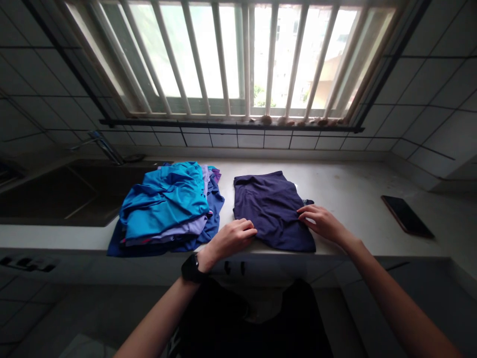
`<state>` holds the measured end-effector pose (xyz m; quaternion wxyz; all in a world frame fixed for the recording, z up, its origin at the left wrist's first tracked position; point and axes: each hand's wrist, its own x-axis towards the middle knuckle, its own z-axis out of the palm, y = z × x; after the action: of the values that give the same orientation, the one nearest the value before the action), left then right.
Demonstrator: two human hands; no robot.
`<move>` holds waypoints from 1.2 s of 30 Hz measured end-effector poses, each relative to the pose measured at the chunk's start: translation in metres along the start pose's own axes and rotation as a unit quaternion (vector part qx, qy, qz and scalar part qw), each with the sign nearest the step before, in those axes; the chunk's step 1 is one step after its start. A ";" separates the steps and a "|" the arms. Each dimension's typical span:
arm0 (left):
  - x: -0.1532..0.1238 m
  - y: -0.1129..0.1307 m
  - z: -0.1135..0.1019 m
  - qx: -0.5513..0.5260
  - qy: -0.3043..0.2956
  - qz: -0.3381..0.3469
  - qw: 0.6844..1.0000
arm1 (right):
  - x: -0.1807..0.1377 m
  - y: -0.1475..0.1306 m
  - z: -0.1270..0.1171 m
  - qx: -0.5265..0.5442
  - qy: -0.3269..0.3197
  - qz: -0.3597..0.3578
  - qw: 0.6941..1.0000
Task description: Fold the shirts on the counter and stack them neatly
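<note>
Right hand [319, 222] of mine reaches in with its fingers loosely extended, the tips on the right border of a dark navy garment [270, 209]; whether thumb and finger pinch the cloth there I cannot tell. My left hand [235, 234] is curled, knuckles up, at the garment's near left edge, its fingertips against the fabric, and I cannot tell if they grip a fold. So the garment lies flat between my two hands and reaches beyond them, on the pale countertop [346, 181].

I judge it light and limp, soft enough to crease at a touch, perhaps a little slick, and not at all fragile. It should slide easily, and one layer could slip over another, so I would take it by the borders beside my fingertips, catching all the layers together.

It looks plain and deep navy, almost purple, roughly four-sided, with shallow wrinkles over the middle and its lower right corner drooping towards me. A small patterned bit [307, 202] shows past its right border, just beyond my right fingertips. Left of my left hand sits a clothes pile [167, 199], bright blue on top; well right of my right hand lies a phone [407, 216].
</note>
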<state>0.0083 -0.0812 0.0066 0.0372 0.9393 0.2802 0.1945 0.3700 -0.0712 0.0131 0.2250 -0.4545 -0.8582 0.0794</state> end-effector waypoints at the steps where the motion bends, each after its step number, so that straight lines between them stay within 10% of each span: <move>1: -0.001 0.003 0.000 -0.009 0.011 -0.004 1.000 | -0.001 0.000 -0.002 -0.003 0.010 0.006 1.000; 13: -0.020 -0.012 -0.030 -0.104 -0.099 -0.062 0.988 | -0.037 -0.012 -0.023 0.090 -0.120 0.056 0.987; 20: 0.039 -0.050 -0.023 -0.057 0.027 -0.242 0.968 | 0.049 0.012 -0.012 0.051 0.066 0.193 0.978; 23: 0.059 -0.071 -0.017 -0.004 0.000 -0.271 0.963 | 0.089 0.022 0.002 0.022 0.044 0.246 0.968; 29: 0.077 -0.105 -0.014 0.000 0.004 -0.432 0.902 | 0.136 0.030 0.010 0.067 0.042 0.383 0.920; 36: 0.115 -0.141 -0.010 -0.267 0.141 -0.531 0.792 | 0.160 0.023 0.014 0.262 0.031 0.433 0.862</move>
<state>0.0204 0.0993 0.0304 0.3444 0.5574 0.6738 0.3415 0.3030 0.0741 0.0433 0.3048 -0.7070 -0.5148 0.3771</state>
